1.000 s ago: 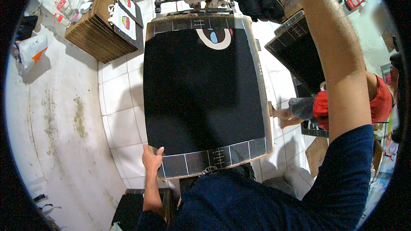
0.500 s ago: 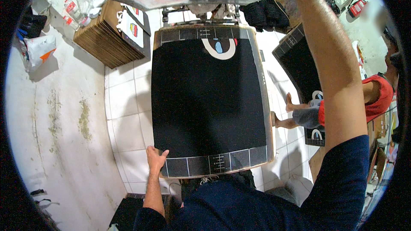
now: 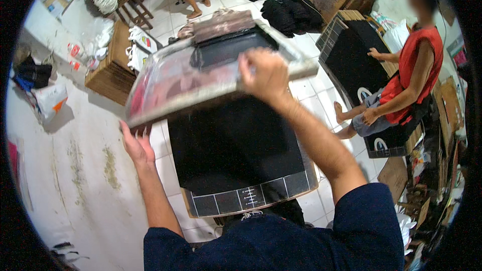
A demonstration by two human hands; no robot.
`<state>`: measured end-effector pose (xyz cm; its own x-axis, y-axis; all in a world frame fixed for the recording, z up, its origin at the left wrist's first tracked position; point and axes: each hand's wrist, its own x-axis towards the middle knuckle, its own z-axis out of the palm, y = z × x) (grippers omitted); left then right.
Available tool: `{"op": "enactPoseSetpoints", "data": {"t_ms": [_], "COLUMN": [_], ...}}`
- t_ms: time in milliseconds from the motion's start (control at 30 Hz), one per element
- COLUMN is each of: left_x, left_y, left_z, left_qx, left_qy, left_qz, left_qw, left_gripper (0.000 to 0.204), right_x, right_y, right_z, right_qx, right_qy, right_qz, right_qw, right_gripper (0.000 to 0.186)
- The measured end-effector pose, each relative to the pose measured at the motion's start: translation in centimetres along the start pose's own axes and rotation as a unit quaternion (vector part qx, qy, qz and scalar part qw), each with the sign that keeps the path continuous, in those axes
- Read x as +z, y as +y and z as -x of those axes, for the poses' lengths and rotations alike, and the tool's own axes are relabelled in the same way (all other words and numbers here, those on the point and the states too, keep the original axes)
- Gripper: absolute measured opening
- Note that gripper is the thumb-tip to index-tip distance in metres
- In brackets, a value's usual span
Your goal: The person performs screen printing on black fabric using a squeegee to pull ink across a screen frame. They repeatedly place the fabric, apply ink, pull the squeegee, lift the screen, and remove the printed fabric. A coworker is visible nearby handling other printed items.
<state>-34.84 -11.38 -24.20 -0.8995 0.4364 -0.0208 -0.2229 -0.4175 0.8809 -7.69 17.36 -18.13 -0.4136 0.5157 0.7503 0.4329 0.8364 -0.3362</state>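
both hands clasp the printing screen (image 3: 201, 73), right hand (image 3: 263, 73) and left hand (image 3: 135, 145), mid-lowering; next calls for seating it squarely over the black garment (image 3: 231, 143).

Head camera looks down, close above workbench (image 3: 251, 198)

We see an evenly bright, diffuse light with only soft shadows on the pale floor (image 3: 75, 170). The fisheye bends straight edges near the black circular rim, and the right hand (image 3: 263, 73) and frame (image 3: 201, 75) look slightly motion-blurred.
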Motion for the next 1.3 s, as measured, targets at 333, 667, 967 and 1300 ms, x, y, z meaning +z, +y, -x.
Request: {"op": "enactPoseSetpoints", "data": {"t_ms": [333,667,967,1300], "left_x": [-11.3,-16.9,-10.0,-9.0], "left_y": [-16.1,-17.8,-17.4,-17.6], "left_z": [4.0,1.0,2.8,3.5], "left_qx": [-0.161,-0.041,-0.136,-0.123], "left_qy": [0.283,0.327,0.362,0.367], "left_qz": [-0.272,-0.497,-0.458,-0.381], "left_qw": [0.906,0.803,0.800,0.840], "left_gripper": [0.059,0.075,0.084,0.082], "right_x": [-5.3,4.0,15.3,29.9], "right_y": [19.2,36.1,35.1,33.1], "right_z": [24.8,47.2,55.6,51.1], "right_qx": [0.479,0.709,0.698,0.233], "right_qy": [-0.060,-0.288,-0.346,-0.434], "right_qz": [-0.115,-0.046,-0.144,-0.173], "right_qw": [0.868,0.642,0.610,0.853], "right_gripper": [0.022,0.035,0.035,0.064]}}
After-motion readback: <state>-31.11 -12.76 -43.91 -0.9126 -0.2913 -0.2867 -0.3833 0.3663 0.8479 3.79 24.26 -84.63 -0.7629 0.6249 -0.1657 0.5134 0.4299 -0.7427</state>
